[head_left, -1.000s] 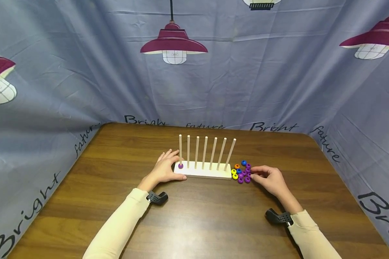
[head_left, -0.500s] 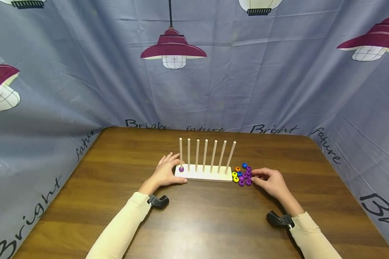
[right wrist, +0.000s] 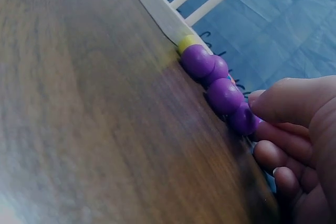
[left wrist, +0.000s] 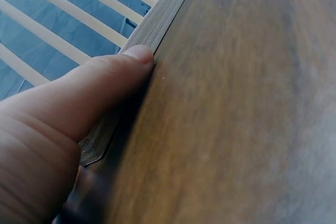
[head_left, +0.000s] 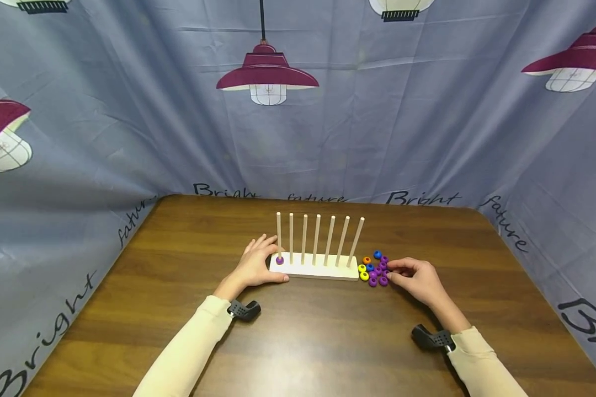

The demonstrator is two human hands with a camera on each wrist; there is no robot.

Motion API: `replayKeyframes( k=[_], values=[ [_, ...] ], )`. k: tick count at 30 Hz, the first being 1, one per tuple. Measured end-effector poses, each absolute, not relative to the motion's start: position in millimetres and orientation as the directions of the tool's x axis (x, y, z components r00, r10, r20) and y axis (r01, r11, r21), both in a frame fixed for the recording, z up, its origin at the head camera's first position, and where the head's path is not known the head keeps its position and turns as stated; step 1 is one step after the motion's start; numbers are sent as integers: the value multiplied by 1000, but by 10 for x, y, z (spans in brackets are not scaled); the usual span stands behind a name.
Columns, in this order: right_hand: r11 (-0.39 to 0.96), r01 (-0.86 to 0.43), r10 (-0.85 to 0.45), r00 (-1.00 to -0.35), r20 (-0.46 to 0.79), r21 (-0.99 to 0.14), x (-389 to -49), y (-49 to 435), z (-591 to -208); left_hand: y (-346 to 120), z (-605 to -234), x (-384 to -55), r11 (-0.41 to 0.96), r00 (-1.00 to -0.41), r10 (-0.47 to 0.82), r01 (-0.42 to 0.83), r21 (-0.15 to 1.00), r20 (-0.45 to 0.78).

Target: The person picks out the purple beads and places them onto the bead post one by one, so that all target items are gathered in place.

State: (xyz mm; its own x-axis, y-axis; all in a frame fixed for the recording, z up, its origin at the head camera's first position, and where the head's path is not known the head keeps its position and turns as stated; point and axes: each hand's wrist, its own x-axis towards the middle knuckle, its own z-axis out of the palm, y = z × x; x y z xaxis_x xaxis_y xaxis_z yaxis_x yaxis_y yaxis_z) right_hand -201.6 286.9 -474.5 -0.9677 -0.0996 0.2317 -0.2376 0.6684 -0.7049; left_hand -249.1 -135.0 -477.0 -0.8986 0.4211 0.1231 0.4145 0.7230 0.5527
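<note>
A pale wooden peg stand (head_left: 314, 268) carries several upright pegs in a row. One purple bead (head_left: 280, 261) sits at the foot of its leftmost peg. My left hand (head_left: 252, 266) holds the stand's left end, the thumb along the front edge and the other fingers behind. In the left wrist view, the thumb (left wrist: 105, 85) lies against that edge. My right hand (head_left: 419, 280) is at the right side of a bead cluster. There its thumb and forefinger pinch a purple bead (right wrist: 244, 119), partly hidden by the fingers.
Beside the stand's right end lie loose beads: several purple (head_left: 373, 281), two yellow (head_left: 364, 276), two blue (head_left: 377, 255) and one orange (head_left: 366, 260). All rest on a brown wooden table (head_left: 308, 342). A blue-grey printed curtain (head_left: 328, 138) encloses its back and sides.
The head view has shifted slightly. Both hands, the peg stand and the beads stay in nearly the same places relative to one another.
</note>
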Motion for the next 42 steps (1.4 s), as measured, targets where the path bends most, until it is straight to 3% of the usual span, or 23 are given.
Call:
replayKeyframes(
  k=[22,42],
  values=[
    [721,-258,-115,-960,257,-643,-2107,2846,-4627,-1363,-4619,-2600,731,-893,433,426,534,120],
    [749,-286,-160,-953,256,-597,-1964,2815,-4714,-1380,-4755,-2499,729,-893,431,429,534,128]
  ],
)
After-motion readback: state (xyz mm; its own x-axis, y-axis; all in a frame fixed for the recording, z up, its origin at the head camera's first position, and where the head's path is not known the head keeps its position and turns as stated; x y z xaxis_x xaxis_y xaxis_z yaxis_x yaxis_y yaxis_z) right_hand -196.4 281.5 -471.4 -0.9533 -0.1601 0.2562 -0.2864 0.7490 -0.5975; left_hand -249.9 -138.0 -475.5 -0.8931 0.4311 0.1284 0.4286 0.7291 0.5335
